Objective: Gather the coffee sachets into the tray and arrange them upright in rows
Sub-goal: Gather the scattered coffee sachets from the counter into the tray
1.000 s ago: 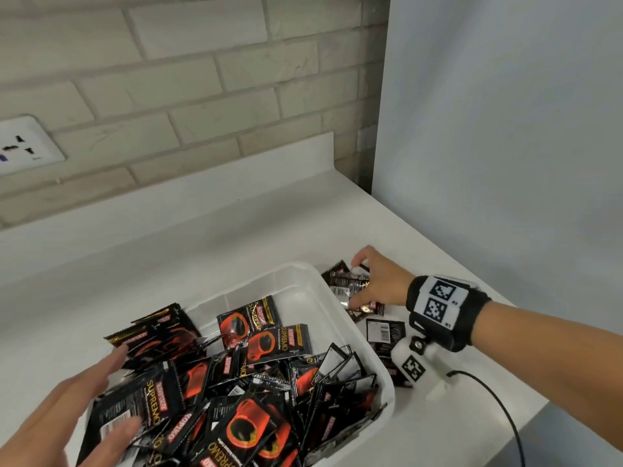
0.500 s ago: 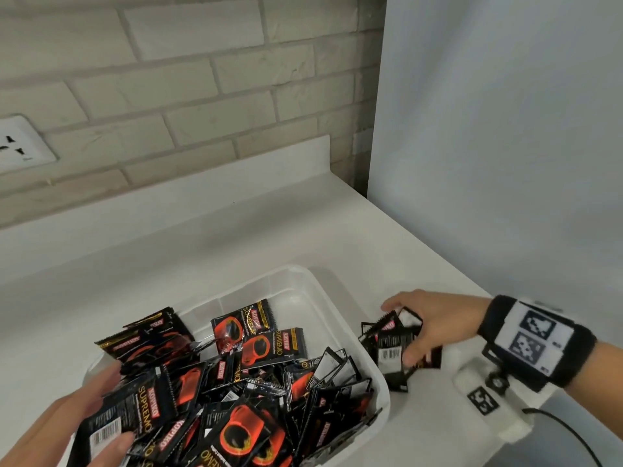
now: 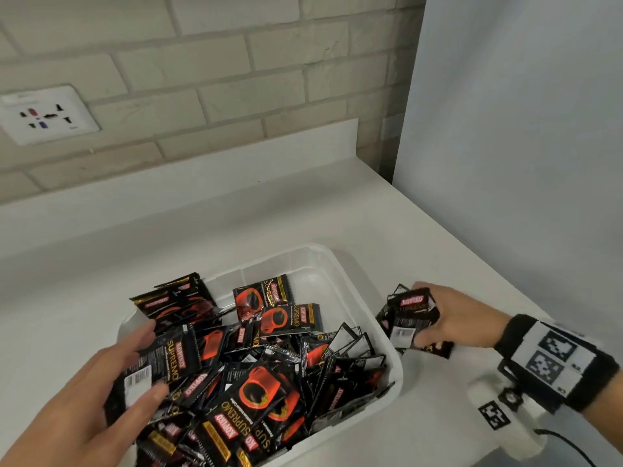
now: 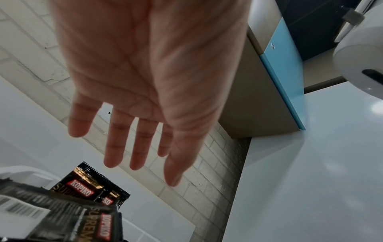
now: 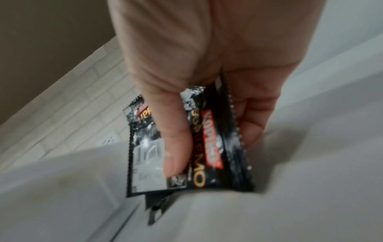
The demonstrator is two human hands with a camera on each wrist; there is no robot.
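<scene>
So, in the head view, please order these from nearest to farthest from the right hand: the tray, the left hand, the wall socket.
From the right hand:
1. Tray, just to its left.
2. Left hand, across the tray.
3. Wall socket, far upper left.

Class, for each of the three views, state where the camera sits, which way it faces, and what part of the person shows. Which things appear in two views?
Head: worn high, facing down at the tray of sachets; both hands show.
Left wrist: looks along the open left hand toward the brick wall.
Right wrist: looks along the right hand gripping a sachet bundle.
Shared: the bundle and both hands also show in the head view.
</scene>
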